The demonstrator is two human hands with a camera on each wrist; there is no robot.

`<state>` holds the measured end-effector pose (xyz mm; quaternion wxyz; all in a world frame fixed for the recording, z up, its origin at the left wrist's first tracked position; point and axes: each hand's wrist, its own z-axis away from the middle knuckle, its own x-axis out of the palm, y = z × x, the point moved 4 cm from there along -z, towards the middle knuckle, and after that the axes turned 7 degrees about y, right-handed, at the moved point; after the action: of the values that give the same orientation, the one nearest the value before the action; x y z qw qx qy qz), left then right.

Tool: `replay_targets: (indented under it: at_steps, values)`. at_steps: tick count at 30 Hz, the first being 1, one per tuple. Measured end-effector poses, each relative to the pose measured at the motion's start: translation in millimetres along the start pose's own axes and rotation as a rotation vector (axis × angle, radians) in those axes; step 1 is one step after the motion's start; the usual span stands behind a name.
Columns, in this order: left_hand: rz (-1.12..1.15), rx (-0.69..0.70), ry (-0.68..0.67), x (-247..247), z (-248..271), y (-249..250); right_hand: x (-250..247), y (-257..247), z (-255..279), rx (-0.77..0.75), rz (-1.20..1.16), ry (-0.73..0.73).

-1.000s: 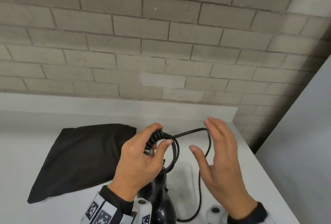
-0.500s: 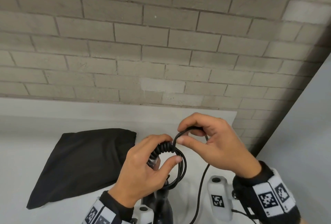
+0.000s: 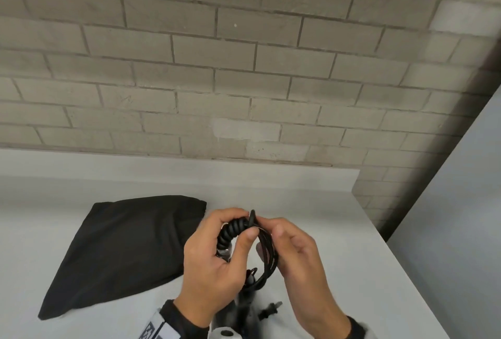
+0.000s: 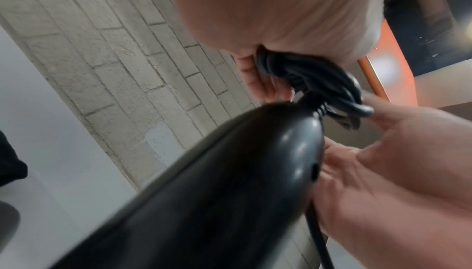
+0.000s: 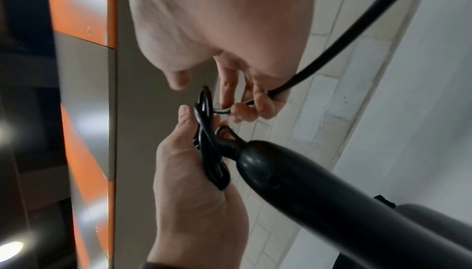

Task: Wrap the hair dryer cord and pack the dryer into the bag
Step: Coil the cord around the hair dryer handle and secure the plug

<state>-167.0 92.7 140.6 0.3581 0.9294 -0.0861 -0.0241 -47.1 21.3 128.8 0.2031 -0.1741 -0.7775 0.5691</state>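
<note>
A black hair dryer [image 3: 245,307] hangs low between my hands; its handle [image 4: 204,192] fills the left wrist view. My left hand [image 3: 217,254] grips the coiled loops of the black cord [image 3: 267,254] and its ribbed strain relief [image 3: 230,233] above the handle. Just to the right, my right hand [image 3: 295,252] pinches a strand of cord [image 5: 270,93] against the loops. The plug [image 3: 271,309] dangles near the handle. The black bag [image 3: 122,246] lies flat on the counter to the left; I cannot see its opening.
A white counter [image 3: 339,243] runs along a grey brick wall [image 3: 244,67]. A pale panel [image 3: 461,216] stands past the counter's right edge.
My right hand has carried the cord down from above the loops and now presses it against the bundle in my left hand. Less loose cord hangs down, and the plug has come into view.
</note>
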Motion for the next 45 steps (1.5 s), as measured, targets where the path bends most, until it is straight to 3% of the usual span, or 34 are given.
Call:
replay_targets:
  at_steps: [3, 13, 24, 26, 29, 32, 36, 40, 45]
  values:
    - [0.015, -0.088, -0.028, 1, -1, -4, -1, 0, 8, -0.001, 0.063, -0.082]
    - [0.233, -0.411, -0.121, 6, -1, 3, -13, -6, 7, -0.052, 0.233, -0.006]
    - [0.114, -0.475, -0.096, 7, 1, 4, -10, -10, 11, -0.118, 0.322, 0.046]
    - [0.084, -0.474, -0.071, 6, 1, 2, -11, -8, 13, -0.202, 0.428, 0.163]
    - [0.036, -0.452, -0.029, 10, 2, 0, -10, -13, 17, -0.616, 0.725, 0.399]
    - [0.016, -0.438, 0.031, 14, 3, 0, 2, -3, 18, -0.824, 0.910, 0.442]
    - [0.019, -0.437, 0.108, 14, 3, 0, 9, -5, 17, -0.785, 0.971, 0.417]
    - [0.060, -0.407, 0.144, 13, 1, 5, 19, -2, 19, -0.640, 1.015, 0.330]
    - [0.025, -0.309, 0.131, 12, 1, 1, 12, -4, 19, -0.289, 0.688, 0.250]
